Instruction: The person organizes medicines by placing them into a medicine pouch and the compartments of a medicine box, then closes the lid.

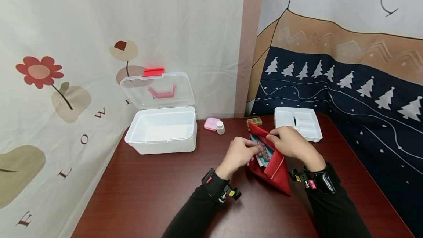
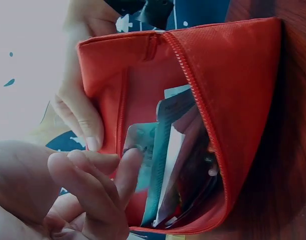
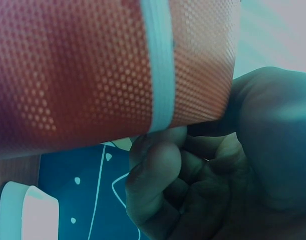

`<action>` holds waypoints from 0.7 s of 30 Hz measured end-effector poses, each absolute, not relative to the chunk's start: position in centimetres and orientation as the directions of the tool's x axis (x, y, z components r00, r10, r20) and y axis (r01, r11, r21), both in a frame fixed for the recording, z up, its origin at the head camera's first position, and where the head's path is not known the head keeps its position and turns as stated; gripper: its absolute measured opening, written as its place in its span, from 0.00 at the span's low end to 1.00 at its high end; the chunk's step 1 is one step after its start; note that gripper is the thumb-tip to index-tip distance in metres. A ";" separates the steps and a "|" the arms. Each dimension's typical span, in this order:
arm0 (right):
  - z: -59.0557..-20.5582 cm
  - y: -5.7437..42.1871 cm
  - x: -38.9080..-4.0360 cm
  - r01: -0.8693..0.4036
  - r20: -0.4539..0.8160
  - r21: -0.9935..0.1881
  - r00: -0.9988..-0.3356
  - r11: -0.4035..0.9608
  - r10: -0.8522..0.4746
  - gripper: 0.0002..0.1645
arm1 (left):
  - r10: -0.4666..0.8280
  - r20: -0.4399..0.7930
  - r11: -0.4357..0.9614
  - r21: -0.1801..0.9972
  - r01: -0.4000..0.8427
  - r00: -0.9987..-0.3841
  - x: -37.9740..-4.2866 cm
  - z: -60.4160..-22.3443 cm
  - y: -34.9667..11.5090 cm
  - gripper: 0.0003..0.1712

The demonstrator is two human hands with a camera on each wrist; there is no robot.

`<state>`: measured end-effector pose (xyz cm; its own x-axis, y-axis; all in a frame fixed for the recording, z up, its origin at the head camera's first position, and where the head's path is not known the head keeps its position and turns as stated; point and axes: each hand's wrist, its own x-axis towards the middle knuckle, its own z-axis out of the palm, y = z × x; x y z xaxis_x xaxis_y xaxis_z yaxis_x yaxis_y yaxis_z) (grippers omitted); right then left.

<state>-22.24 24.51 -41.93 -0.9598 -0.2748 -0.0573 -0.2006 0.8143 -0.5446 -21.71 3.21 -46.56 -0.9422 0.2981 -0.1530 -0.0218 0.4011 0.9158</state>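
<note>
A red zippered pouch stands tilted on the table with its mouth unzipped. My right hand grips the pouch's upper edge, thumb and fingers on either side of the fabric. My left hand reaches into the opening, where its fingertips pinch a clear blister pack. In the left wrist view, teal and white flat packets stand upright inside the pouch, beside darker contents that are hard to make out. The right wrist view shows the pouch's textured outside with a pale strip.
On the left stands a white plastic box, its clear lid raised. A pink case and a white bottle are beside it. Behind the pouch lie a yellowish pill organizer and a white divided tray.
</note>
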 end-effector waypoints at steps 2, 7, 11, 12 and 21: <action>-41.9 24.5 -22.2 -0.201 -0.054 -0.545 -0.960 0.814 -0.274 0.17 | 0.308 -0.158 0.409 0.912 -0.020 -0.938 -21.8 -46.6 3.3 0.08; -41.9 24.6 -22.1 -0.188 -0.061 -0.558 -0.962 0.808 -0.266 0.16 | 0.311 -0.140 0.416 0.909 0.002 -0.940 -22.0 -46.5 2.9 0.10; -41.9 24.6 -22.2 -0.186 -0.064 -0.562 -0.962 0.806 -0.267 0.17 | 0.259 -0.090 0.455 0.890 0.039 -0.962 -22.4 -46.4 2.3 0.10; -41.9 24.7 -22.1 -0.187 -0.064 -0.562 -0.961 0.805 -0.268 0.17 | 0.240 -0.077 0.474 0.879 0.048 -0.968 -22.5 -46.4 2.1 0.10; -42.0 24.9 -22.1 -0.179 -0.075 -0.566 -0.961 0.804 -0.267 0.17 | 0.210 -0.059 0.690 0.716 0.105 -0.976 -23.9 -47.4 0.5 0.12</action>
<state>-22.14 24.89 -42.04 -0.9607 -0.2670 -0.0752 -0.1792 0.8044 -0.5665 -23.87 0.50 -47.38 -0.9760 0.2097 -0.0592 0.1049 0.6904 0.7157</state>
